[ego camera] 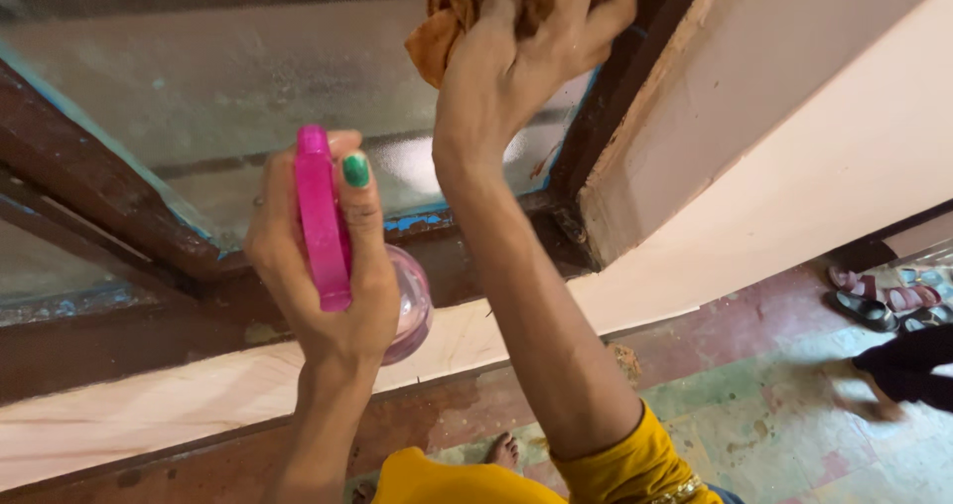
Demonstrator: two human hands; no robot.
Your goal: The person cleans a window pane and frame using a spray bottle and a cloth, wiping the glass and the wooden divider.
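— Frosted window glass (228, 77) in a dark brown wooden frame (89, 181) fills the background, with a pale pink wall (794, 156) to its right. What does each hand hold?

— Right hand (526, 47): raised to the top of the pane, fingers curled shut around a crumpled orange-brown cloth (452, 7), which bunches out to the left of the palm and presses against the glass. Left hand (323, 256): lower and nearer the viewer, closed around a pink spray bottle (323, 221); the thumb, with a green-painted nail, lies along the pink head, and the clear rounded body bulges out to the right of the palm.

— And beyond the hands?

— Yellow sleeves (635, 459) on both arms. Below the frame runs a pale ledge (199, 395); under it, a worn patterned floor (794, 405) in green and pink. A bare foot (503, 451) shows at the bottom. Sandals (879, 300) lie at far right, beside another person's dark-clothed limb (908, 370).
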